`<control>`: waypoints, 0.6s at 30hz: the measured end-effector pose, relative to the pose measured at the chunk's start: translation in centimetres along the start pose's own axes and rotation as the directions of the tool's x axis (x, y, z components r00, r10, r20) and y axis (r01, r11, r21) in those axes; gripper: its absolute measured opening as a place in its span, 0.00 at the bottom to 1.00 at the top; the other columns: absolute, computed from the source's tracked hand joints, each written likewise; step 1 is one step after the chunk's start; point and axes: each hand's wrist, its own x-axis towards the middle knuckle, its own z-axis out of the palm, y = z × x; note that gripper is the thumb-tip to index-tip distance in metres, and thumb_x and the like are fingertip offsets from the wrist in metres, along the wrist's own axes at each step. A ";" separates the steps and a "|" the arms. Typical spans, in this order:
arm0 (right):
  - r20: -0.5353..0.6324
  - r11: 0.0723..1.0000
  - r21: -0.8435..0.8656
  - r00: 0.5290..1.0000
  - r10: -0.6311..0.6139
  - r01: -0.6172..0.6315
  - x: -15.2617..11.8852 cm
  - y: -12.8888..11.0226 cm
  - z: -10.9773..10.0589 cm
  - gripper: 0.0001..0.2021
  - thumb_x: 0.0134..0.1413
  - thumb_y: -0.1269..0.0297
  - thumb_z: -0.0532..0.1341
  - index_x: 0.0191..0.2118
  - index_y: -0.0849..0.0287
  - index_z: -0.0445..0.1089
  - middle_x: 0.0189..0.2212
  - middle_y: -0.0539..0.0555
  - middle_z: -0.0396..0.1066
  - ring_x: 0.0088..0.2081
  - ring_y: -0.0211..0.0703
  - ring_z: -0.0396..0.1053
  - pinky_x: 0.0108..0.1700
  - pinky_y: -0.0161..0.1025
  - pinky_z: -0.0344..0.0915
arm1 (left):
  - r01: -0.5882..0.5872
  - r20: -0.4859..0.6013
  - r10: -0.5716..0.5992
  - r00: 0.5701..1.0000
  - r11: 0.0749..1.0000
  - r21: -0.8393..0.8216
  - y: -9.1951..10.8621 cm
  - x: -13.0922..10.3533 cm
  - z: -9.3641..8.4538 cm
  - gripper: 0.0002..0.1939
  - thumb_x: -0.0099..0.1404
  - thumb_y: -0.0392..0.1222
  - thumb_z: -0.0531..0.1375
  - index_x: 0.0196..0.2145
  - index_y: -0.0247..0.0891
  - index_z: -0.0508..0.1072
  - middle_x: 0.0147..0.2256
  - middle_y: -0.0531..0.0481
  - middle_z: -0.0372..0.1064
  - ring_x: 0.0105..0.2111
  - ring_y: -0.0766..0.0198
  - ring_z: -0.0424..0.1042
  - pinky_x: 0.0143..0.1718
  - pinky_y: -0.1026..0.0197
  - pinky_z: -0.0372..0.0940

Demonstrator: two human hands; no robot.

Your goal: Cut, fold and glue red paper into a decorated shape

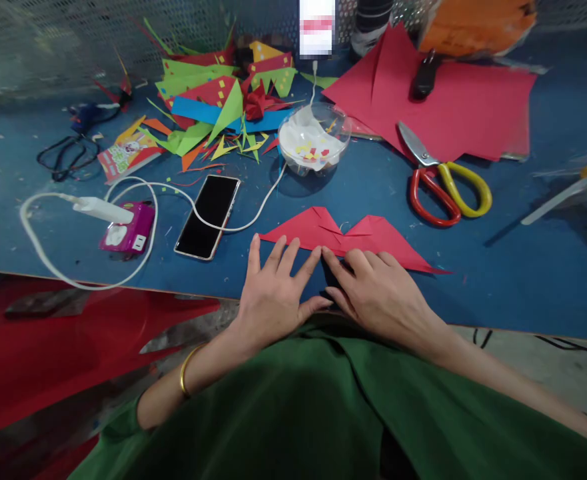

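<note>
A folded sheet of red paper [303, 228] lies flat on the blue table, with two raised peaks along its far edge and a long point at each end. My left hand [276, 287] rests with fingers spread, its fingertips on the near edge of the paper's left half. Beside it, my right hand [380, 287] presses the near edge close to the middle, index finger stretched out and the other fingers bent. The two index fingertips almost meet. Part of the paper's near edge is hidden under my right hand.
Scissors [426, 159] with red and yellow handles lie at the right, below red paper sheets [473, 113]. A clear bowl [340, 137] holds paper bits. A phone [208, 217], white cable and purple adapter [136, 230] are leftward. Coloured scraps [198, 90] pile behind.
</note>
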 end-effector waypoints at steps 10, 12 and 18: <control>-0.069 0.995 -0.046 0.994 0.089 -0.092 -3.4 0.9 -0.2 0.25 0.70 0.59 0.50 0.60 0.77 0.66 0.37 0.61 0.70 0.37 0.48 0.64 0.39 0.44 0.55 | 0.045 -0.002 -0.044 0.999 0.999 0.029 0.8 0.4 0.4 0.36 0.69 0.65 0.52 0.65 0.37 0.65 0.60 0.28 0.66 0.61 0.33 0.63 0.63 0.21 0.41; -0.083 0.992 -0.068 0.992 0.099 -0.105 -4.4 1.4 -0.4 0.25 0.70 0.59 0.50 0.58 0.77 0.67 0.36 0.61 0.71 0.36 0.48 0.65 0.38 0.44 0.55 | 0.055 -0.003 -0.055 0.999 0.998 0.011 0.7 0.4 0.4 0.36 0.69 0.65 0.52 0.65 0.38 0.65 0.60 0.29 0.66 0.62 0.34 0.63 0.63 0.21 0.40; -0.072 0.964 -0.158 0.976 0.206 -0.215 -7.8 3.3 -1.0 0.24 0.70 0.59 0.48 0.56 0.74 0.70 0.34 0.60 0.71 0.31 0.47 0.65 0.34 0.43 0.55 | 0.064 0.005 -0.063 0.998 0.998 -0.012 0.6 0.5 0.1 0.34 0.71 0.63 0.50 0.64 0.37 0.66 0.60 0.30 0.67 0.61 0.34 0.65 0.63 0.21 0.40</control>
